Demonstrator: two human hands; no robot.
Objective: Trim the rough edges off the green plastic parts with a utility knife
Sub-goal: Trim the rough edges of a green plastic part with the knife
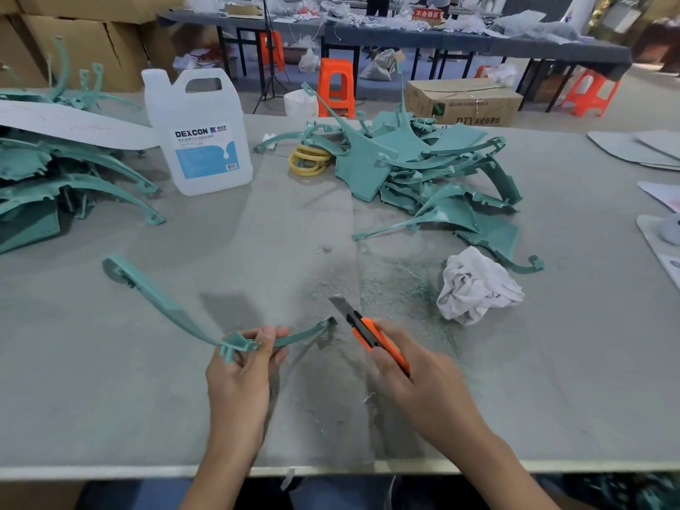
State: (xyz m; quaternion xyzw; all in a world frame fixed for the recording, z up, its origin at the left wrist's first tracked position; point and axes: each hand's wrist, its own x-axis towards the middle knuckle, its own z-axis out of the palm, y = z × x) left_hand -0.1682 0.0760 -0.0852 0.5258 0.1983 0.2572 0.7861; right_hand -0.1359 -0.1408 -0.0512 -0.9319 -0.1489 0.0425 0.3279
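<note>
Left hand (241, 366): pinches curved green part (162, 307) at its bracket, over grey table (110, 399). Right hand (415, 377): clasps orange utility knife (368, 331) (blade extended), tip just beside the part's end. Heap of green parts (423, 171) beyond; white rag (474, 285) near.

Quick count: one knife (368, 333), one loose green part (165, 305), two heaps of them too tangled to count (left heap (55, 178), right heap (423, 171)), one white jug (198, 141), one crumpled rag (474, 288), at least three orange stools (336, 86).
</note>
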